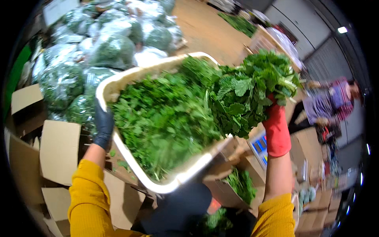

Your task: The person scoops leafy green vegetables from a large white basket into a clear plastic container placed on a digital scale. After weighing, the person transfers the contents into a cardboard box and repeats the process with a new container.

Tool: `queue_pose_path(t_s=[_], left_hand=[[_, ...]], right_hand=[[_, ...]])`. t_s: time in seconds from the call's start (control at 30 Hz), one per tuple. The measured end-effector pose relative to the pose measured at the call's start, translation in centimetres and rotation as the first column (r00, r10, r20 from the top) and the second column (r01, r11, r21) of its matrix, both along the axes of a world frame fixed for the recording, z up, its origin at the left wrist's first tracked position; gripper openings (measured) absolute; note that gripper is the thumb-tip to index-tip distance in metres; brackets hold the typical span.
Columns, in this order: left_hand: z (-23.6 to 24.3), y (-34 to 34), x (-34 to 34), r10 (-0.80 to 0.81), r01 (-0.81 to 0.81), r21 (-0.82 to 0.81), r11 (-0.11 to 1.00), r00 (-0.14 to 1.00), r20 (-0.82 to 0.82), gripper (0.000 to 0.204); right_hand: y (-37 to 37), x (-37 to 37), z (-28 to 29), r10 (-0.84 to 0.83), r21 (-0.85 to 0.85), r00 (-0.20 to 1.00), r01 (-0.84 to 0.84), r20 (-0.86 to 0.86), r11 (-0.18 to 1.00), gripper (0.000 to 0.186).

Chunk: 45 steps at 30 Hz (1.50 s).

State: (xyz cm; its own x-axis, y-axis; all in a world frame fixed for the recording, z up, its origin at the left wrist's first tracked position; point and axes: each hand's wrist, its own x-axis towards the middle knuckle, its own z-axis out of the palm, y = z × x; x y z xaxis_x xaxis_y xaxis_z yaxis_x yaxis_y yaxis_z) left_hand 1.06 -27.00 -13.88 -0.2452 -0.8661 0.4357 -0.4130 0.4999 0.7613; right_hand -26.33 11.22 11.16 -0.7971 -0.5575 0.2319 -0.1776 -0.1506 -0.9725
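Observation:
My left hand (103, 125), in a dark glove, grips the left rim of a white plastic tub (158, 186). Its fingers are partly hidden behind the wall. Loose leafy green herbs (162, 114) fill the tub, which sits tilted in front of me. A red rubber glove covers my right hand (277, 132), which is closed around the stems of a bunch of leafy greens (244, 93). That bunch is held up over the tub's right side, its broad toothed leaves toward the tub and its pale cut stems pointing right.
Clear plastic bags of greens (112, 51) are piled at the far left. Open cardboard boxes (59, 150) stand at the near left. Another carton (225, 193) with greens lies below the tub. A blue-and-white object (258, 148) is beside my right wrist. Another person (329, 102) stands at right.

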Motion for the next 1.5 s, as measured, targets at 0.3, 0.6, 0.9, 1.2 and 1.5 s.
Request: queue_pose_path(t_s=[0.3,0.6,0.9,1.2,1.5], left_hand=[[-5.7,-6.4,1.1,-0.008,0.016,-0.046,0.999,0.985,0.174,0.052],[-2.4,-5.6,0.8,-0.048,0.041,0.028,0.999,0.928,0.37,0.052],[8.4,13.6,-4.8,-0.572,0.583,-0.403,0.706,0.804,0.16,0.043],[13.0,41.2,-11.2,-0.794,0.991,0.135,-0.01,-0.09,0.601,0.02],[9.0,45.7,-11.8,-0.547,0.973,0.227,0.045,-0.167,0.82,0.015]], right_hand=[[18.9,12.1,4.8,-0.277,0.606,0.915,0.403,-0.294,0.686,0.042],[21.0,17.1,-9.7,-0.208,0.927,0.928,0.342,-0.308,0.154,0.063],[30.5,17.4,-1.1,-0.696,0.704,0.715,0.525,-0.062,0.477,0.028],[29.4,18.0,-6.2,-0.314,0.866,0.886,0.425,-0.34,0.262,0.048],[25.8,13.8,-11.5,-0.011,0.93,0.939,0.341,-0.343,0.136,0.07]])
